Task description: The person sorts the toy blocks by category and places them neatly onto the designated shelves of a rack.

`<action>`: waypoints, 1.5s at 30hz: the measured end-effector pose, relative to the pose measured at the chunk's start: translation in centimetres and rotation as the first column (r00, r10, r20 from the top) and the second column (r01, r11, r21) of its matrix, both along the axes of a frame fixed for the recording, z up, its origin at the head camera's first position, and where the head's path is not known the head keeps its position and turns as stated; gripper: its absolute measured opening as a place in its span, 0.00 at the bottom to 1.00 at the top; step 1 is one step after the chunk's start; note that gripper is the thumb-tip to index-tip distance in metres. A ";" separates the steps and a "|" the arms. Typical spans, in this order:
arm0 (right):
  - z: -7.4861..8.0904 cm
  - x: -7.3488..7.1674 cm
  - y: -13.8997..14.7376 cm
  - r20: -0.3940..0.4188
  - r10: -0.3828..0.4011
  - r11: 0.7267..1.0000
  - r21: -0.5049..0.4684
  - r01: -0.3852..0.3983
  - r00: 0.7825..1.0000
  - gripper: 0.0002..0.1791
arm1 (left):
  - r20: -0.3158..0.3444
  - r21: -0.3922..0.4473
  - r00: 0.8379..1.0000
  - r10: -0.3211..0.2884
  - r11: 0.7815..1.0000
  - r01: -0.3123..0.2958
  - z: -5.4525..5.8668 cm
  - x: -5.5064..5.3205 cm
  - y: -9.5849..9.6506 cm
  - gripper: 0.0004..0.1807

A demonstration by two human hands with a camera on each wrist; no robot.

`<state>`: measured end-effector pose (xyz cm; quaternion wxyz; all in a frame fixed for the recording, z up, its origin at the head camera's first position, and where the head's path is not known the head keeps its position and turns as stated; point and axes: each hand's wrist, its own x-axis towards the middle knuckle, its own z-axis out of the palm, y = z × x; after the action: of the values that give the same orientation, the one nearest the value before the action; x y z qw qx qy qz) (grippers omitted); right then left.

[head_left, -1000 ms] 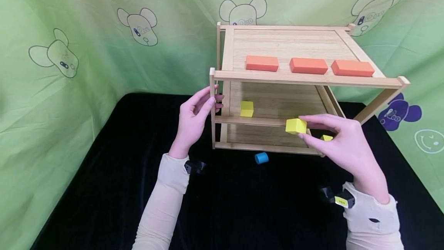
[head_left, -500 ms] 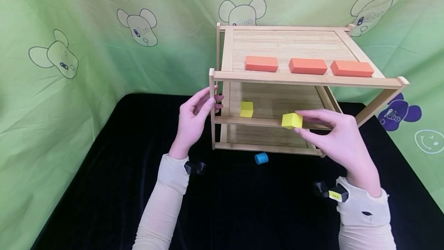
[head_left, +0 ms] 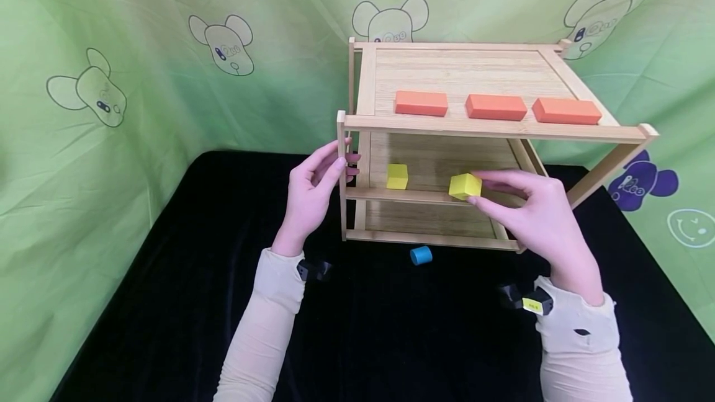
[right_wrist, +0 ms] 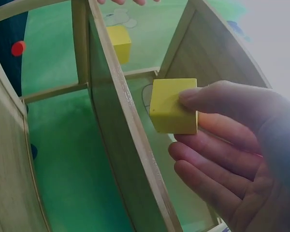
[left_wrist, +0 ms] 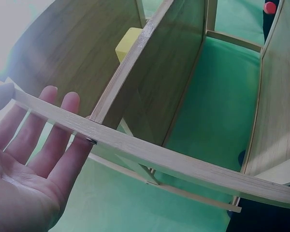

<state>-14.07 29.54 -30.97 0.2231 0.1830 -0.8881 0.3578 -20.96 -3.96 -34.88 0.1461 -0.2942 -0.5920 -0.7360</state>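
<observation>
My right hand (head_left: 536, 216) pinches a yellow cube (head_left: 465, 186) between thumb and fingers, at the front edge of the middle shelf. In the right wrist view this cube (right_wrist: 174, 106) is tilted and held just beside the shelf's front rail. My left hand (head_left: 313, 188) holds the front left post of the wooden shelf rack (head_left: 342, 203), the thumb in front and the fingers behind. Another yellow cube (head_left: 397, 176) sits on the middle shelf towards its left end. Whether the held cube touches the shelf cannot be told.
Three orange-red blocks (head_left: 496, 107) lie in a row along the top shelf's front. A blue cylinder (head_left: 421, 255) lies on the black cloth (head_left: 402, 327) before the rack. A red round thing (right_wrist: 18, 48) shows beyond the rack. Green printed fabric (head_left: 268, 98) hangs behind.
My right hand has carried its yellow cube leftwards and up to the middle shelf. A yellow piece seen behind that hand a second ago is now out of sight. The left hand stays put.
</observation>
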 end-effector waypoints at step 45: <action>-0.3 -2.2 -0.9 0.068 0.008 0.990 0.142 -0.018 0.998 0.17 | -0.001 -0.006 1.000 0.005 1.000 -0.005 0.0 0.0 0.0 0.18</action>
<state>-16.29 28.61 -31.27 0.1769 0.1922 -0.9171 0.3011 -21.01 -3.96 -34.88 0.1474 -0.2934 -0.5951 -0.7335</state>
